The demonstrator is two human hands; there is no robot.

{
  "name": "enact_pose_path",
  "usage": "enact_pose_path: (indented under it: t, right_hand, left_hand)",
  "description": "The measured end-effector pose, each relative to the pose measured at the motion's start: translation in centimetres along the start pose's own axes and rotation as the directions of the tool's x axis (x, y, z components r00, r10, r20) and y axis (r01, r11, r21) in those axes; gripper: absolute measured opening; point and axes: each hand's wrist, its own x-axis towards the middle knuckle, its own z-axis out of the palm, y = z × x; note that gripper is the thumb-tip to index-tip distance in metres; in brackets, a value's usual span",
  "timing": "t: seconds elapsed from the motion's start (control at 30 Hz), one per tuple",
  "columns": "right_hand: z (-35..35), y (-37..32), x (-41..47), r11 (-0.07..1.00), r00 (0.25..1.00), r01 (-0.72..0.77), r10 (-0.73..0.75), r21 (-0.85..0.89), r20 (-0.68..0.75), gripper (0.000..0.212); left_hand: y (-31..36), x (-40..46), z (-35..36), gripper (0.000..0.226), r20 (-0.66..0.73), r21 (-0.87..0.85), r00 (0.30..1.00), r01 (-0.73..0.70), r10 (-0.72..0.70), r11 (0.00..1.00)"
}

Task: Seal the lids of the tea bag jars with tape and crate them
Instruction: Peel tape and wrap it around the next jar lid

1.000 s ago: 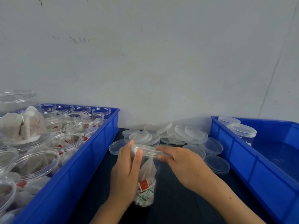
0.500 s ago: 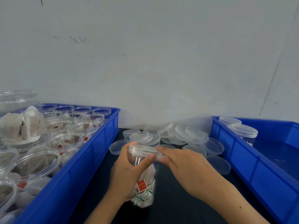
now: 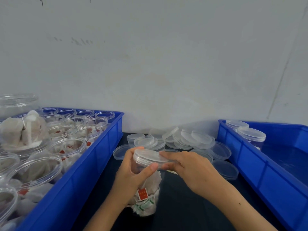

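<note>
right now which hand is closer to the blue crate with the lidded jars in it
Right. The right hand is on the lid of the held jar, on the side toward that crate; the left hand grips the jar's far side, nearer the other crate.

- Two bare forearms entered from the bottom edge of the head view; no sleeve, cuff or glove was visible on either.
- Left hand [image 3: 131, 174]: no ring, watch or band seen; thumbnail short and unpainted.
- Right hand [image 3: 191, 170]: likewise without ring or band; wrist bare.
- Right forearm carried one small dark spot on its upper surface.
- Nothing else of the person appeared in frame.
</note>
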Motion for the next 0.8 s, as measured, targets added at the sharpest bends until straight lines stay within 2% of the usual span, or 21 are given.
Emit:
enact_pose_path:
  t: [0.1, 0.17, 0.23, 0.3, 0.4, 0.5, 0.67, 0.8]
  right_hand:
    - [0.0, -0.2, 0.0, 1.000, 1.000, -0.001, 0.001, -0.018, 0.013, 0.046]
    - [0.0, -0.2, 0.0, 0.999, 1.000, -0.005, 0.006, -0.043, 0.016, 0.049]
    - [0.0, 0.0, 0.0, 0.999, 1.000, -0.024, 0.024, -0.041, 0.005, 0.046]
    - [0.2, -0.1, 0.0, 0.999, 0.999, -0.034, 0.034, -0.037, -0.006, 0.043]
    - [0.4, -0.3, -0.1, 0.998, 1.000, -0.022, 0.021, -0.063, -0.019, 0.042]
    - [0.1, -0.3, -0.2, 0.996, 1.000, 0.004, -0.002, -0.087, 0.018, 0.044]
    - [0.0, 0.0, -0.4, 0.991, 0.985, -0.052, 0.030, 0.126, 0.172, 0.047]
    - [-0.4, 0.6, -0.2, 0.968, 0.958, -0.157, 0.102, 0.194, 0.267, 0.056]
  left_hand:
    - [0.0, -0.2, 0.0, 0.075, -0.033, 0.064, 0.999, -0.002, 0.004, 0.998]
    - [0.3, -0.5, 0.3, 0.075, -0.065, 0.168, 0.997, -0.027, 0.039, 0.985]
    - [0.4, -0.9, 0.7, 0.088, -0.100, 0.284, 0.991, -0.052, 0.084, 0.957]
    - [0.4, -1.1, 1.1, 0.103, -0.142, 0.330, 0.984, -0.054, 0.106, 0.943]
    - [0.5, -1.3, 1.5, 0.100, -0.196, 0.263, 0.977, -0.035, 0.088, 0.964]
    - [0.4, -0.9, 1.4, 0.078, -0.177, 0.222, 0.981, -0.038, 0.079, 0.974]
    - [0.7, -0.2, 0.7, 0.079, -0.167, 0.132, 0.985, -0.022, 0.044, 0.991]
    - [0.6, 0.1, 0.1, 0.076, -0.129, 0.093, 0.991, -0.010, 0.022, 0.996]
